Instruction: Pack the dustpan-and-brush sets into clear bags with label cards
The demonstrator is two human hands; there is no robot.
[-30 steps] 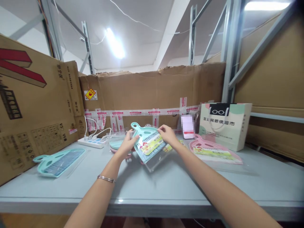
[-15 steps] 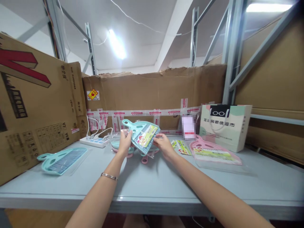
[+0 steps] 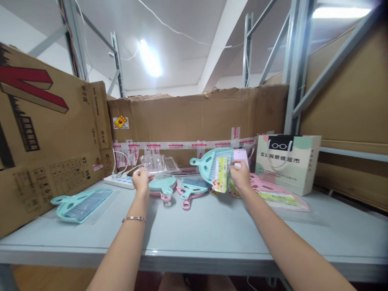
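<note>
My left hand [image 3: 141, 180] is closed on a clear plastic bag [image 3: 160, 165], above the table's back left part. My right hand [image 3: 240, 176] pinches a teal dustpan and brush set [image 3: 209, 165] by its right side, lifted above the table, with a yellow-green card [image 3: 221, 174] on its front. Between my hands lie a teal dustpan [image 3: 162, 184] on pink pieces and a teal brush [image 3: 194, 186] on a pink dustpan with its handle toward me. Behind my right hand, a pink dustpan set [image 3: 280, 194] lies with a card on it.
At the left lies a teal dustpan set [image 3: 83, 206] in clear wrap, near a white power strip [image 3: 119, 181]. A paper bag [image 3: 287, 161] stands at the right. Cardboard boxes [image 3: 182, 117] line the back and left of the grey table [image 3: 194, 238].
My right hand has carried the teal set to the right. My left hand has let go of the set and moved left with the clear bag, now off the set.
</note>
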